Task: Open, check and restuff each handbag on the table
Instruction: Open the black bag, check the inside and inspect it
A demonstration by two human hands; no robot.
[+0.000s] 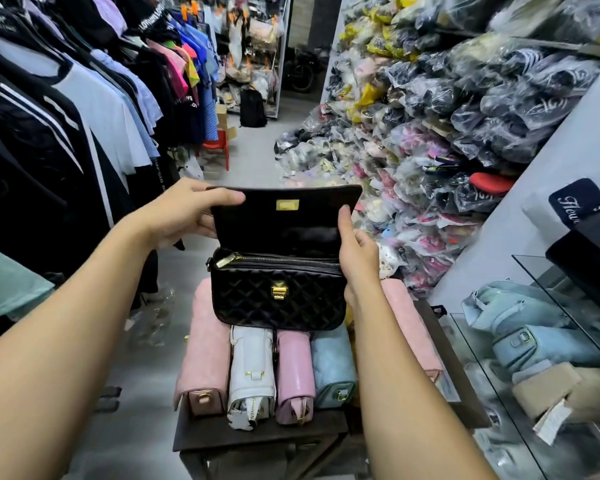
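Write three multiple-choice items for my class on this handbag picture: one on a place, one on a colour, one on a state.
1. Where does the black handbag sit?
A. On the floor
B. On top of the row of bags on the table
C. On a glass shelf

2. What colour is its clasp?
A. Silver
B. Red
C. Gold

3. How is its flap?
A. Lifted open
B. Fastened shut
C. Torn off

Answers:
1 B: its base rests on the pink, white and blue bags lying side by side.
2 C: the metal clasp on the quilted front is gold.
3 A: the left hand and the right hand hold the flap upright by its edges.
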